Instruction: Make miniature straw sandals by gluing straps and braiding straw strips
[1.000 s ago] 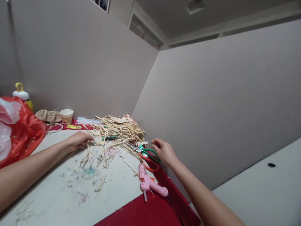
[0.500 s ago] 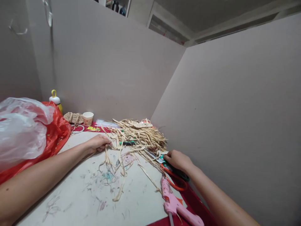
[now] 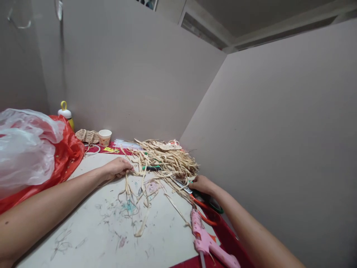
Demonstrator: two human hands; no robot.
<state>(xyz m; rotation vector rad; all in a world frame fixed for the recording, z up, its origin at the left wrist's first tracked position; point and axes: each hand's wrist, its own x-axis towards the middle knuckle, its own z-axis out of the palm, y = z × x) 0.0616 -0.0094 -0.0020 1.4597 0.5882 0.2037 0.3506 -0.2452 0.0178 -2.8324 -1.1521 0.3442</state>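
Observation:
My left hand [image 3: 120, 167] is closed in a pinch on a pale straw strand, low over the white board [image 3: 92, 208]. Several loose strands [image 3: 127, 186] hang and lie beside its fingertips. My right hand [image 3: 203, 184] reaches in from the right, fingers bent together over a pair of scissors [image 3: 205, 204] with orange and dark handles. Something small, partly green, is under those fingertips; what they grip is mostly hidden. Between the hands and behind them spreads a pile of dry straw strips [image 3: 175, 162]. A green-and-black tool [image 3: 152, 168] lies at the pile's front.
A pink glue gun [image 3: 205, 240] lies at front right over red cloth. At the left bulge white [image 3: 25, 149] and red plastic bags [image 3: 69, 149]. A woven straw piece [image 3: 87, 136], a paper cup [image 3: 105, 138] and a yellow-topped bottle [image 3: 66, 112] line the back wall.
My right hand has moved slightly left and up over the scissors, covering more of the small green thing. My left hand keeps its pinch, nearly still. The view has shifted slightly.

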